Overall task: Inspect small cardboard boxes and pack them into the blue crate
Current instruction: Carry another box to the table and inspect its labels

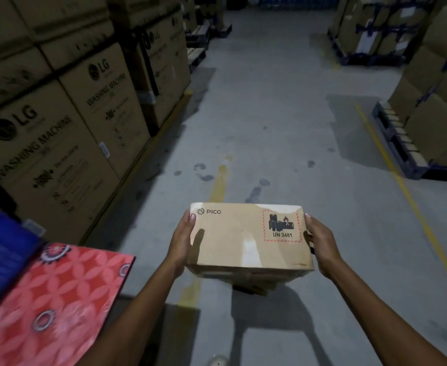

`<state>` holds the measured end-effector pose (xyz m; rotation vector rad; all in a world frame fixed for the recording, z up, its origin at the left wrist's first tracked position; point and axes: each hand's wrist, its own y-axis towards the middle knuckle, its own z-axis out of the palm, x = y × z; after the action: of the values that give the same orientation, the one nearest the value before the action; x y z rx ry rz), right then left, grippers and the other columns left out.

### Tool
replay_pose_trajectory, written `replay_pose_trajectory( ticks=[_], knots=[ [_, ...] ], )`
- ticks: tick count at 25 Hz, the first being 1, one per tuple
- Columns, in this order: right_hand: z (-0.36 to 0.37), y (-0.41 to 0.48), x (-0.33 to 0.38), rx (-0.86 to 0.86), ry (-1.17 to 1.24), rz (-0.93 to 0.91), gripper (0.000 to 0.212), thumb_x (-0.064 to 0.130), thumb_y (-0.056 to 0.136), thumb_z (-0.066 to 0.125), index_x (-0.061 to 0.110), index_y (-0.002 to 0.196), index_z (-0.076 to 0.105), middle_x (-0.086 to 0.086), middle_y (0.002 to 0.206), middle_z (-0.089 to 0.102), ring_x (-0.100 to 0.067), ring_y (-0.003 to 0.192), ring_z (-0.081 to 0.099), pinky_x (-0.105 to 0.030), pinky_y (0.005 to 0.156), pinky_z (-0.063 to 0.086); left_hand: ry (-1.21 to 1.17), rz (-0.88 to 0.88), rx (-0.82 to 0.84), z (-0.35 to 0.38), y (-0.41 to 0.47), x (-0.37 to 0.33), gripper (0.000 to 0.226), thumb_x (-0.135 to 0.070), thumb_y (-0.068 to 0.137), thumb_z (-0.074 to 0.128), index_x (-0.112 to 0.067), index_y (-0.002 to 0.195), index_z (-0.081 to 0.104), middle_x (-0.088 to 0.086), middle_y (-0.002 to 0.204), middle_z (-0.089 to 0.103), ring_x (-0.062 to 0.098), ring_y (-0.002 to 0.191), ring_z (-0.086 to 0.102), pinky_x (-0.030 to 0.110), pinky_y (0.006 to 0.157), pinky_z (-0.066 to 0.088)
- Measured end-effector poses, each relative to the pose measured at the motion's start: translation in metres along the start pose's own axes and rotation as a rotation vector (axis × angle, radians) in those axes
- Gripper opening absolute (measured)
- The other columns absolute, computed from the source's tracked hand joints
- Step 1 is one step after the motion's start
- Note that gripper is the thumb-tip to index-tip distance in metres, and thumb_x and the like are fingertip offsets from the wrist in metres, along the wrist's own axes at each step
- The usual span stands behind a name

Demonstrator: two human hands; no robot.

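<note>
I hold a small brown cardboard box (246, 236) out in front of me above the concrete floor, its top facing up. It bears a PICO logo and a red-bordered UN 3481 battery label. My left hand (182, 240) grips its left side and my right hand (320, 244) grips its right side. Something brown and dark shows just under the box, too hidden to tell. A blue object (0, 254) at the far left edge, blurred, may be the crate.
A red patterned surface (56, 302) lies at the lower left. Large washing machine cartons (58, 133) are stacked along the left. Pallets with strapped cartons (433, 122) stand at the right. Between them runs a grey concrete aisle (270, 114) with yellow floor lines.
</note>
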<state>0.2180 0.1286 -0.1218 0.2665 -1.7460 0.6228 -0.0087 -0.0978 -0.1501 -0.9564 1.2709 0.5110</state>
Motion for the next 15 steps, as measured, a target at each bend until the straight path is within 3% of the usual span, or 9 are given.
replay_pose_trajectory(
  ticks=[3, 7, 11, 15],
  knots=[
    [0.014, -0.051, 0.046, 0.076, 0.007, -0.158, 0.033, 0.043, 0.105, 0.045, 0.021, 0.112, 0.067, 0.002, 0.098, 0.076, -0.014, 0.083, 0.072, -0.035, 0.073, 0.054, -0.068, 0.079, -0.018, -0.026, -0.066, -0.042, 0.059, -0.074, 0.082, 0.059, -0.041, 0.131, 0.059, -0.011, 0.134, 0.064, 0.015, 0.130, 0.055, 0.045, 0.111, 0.042],
    [0.055, -0.107, 0.079, 0.194, -0.145, -0.284, 0.063, 0.079, 0.082, 0.037, 0.030, 0.115, 0.062, 0.008, 0.103, 0.074, -0.016, 0.093, 0.070, -0.044, 0.086, 0.053, -0.084, 0.162, -0.221, -0.085, -0.152, -0.067, 0.074, -0.077, 0.079, 0.064, -0.037, 0.140, 0.054, -0.006, 0.144, 0.059, 0.018, 0.135, 0.052, 0.050, 0.116, 0.037],
    [0.110, -0.155, 0.087, 0.376, -0.113, -0.319, 0.058, 0.081, 0.082, 0.043, 0.034, 0.110, 0.065, 0.006, 0.106, 0.074, -0.022, 0.100, 0.069, -0.057, 0.096, 0.050, -0.008, 0.215, -0.432, -0.138, -0.242, -0.074, 0.076, -0.079, 0.084, 0.055, -0.038, 0.147, 0.047, -0.015, 0.144, 0.057, 0.007, 0.134, 0.051, 0.040, 0.117, 0.035],
    [0.168, -0.217, 0.090, 0.517, -0.147, -0.376, 0.063, 0.076, 0.084, 0.042, 0.022, 0.106, 0.065, 0.004, 0.101, 0.073, -0.020, 0.097, 0.068, -0.050, 0.094, 0.049, -0.009, 0.233, -0.661, -0.191, -0.315, -0.068, 0.067, -0.064, 0.097, 0.040, -0.034, 0.157, 0.032, -0.018, 0.151, 0.039, 0.005, 0.136, 0.038, 0.032, 0.110, 0.029]
  ],
)
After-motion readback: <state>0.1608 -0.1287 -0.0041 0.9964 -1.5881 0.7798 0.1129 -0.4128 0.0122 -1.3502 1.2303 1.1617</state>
